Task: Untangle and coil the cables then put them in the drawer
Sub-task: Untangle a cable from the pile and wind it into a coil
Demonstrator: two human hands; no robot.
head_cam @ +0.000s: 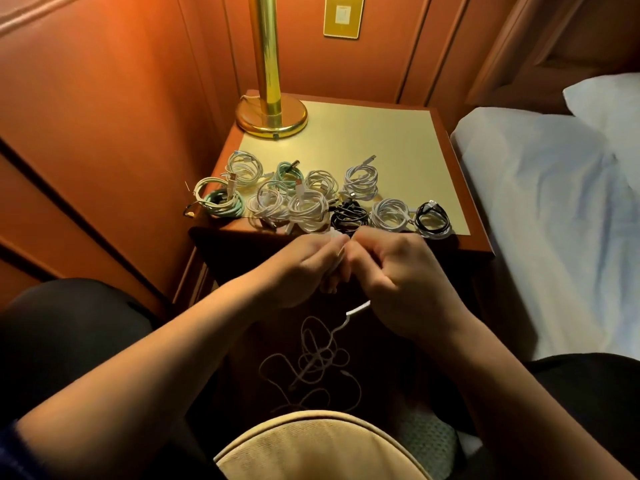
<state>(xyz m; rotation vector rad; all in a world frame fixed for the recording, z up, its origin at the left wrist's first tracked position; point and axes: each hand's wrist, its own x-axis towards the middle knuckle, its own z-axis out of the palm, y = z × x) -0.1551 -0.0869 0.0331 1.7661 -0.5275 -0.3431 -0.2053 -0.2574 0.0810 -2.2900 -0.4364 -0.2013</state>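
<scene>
Wood-panelled corner, warm lamp light. Small bedside counter (398, 140) with a pale top, brass lamp (272, 112) at its 11 o'clock corner, bed (554, 220) off to 3 o'clock.

Coiled cables (311, 199) sit in two loose rows along the near half of the counter: white, mint-green and black bundles, some touching their neighbours. Front row runs right up to the near edge; far half of the top is bare.

Left hand (301, 268) and right hand (398, 275) are raised together just in front of the counter's near edge, knuckles almost meeting. Both have fingers curled, pinching a white cable (337, 261) between them; a short piece shows at the fingertips near 12 o'clock of the hands. Exact finger placement is blurred.

From under the right hand the same white cable drops toward 6 o'clock, plug end (358, 309) showing just below the palm, then runs into a loose tangle (311, 362) hanging or lying low between the knees. Long axis of the slack: roughly 12 to 6, straight down from the hands.

Judgement: still in the untangle-and-coil stage for this cable. Both hands are equally near the held end; the tangle lies below them, so slack must come up. Room is tight at 12 o'clock (front coils at the edge could be knocked), open at 6. No open drawer visible; counter front is in shadow.
</scene>
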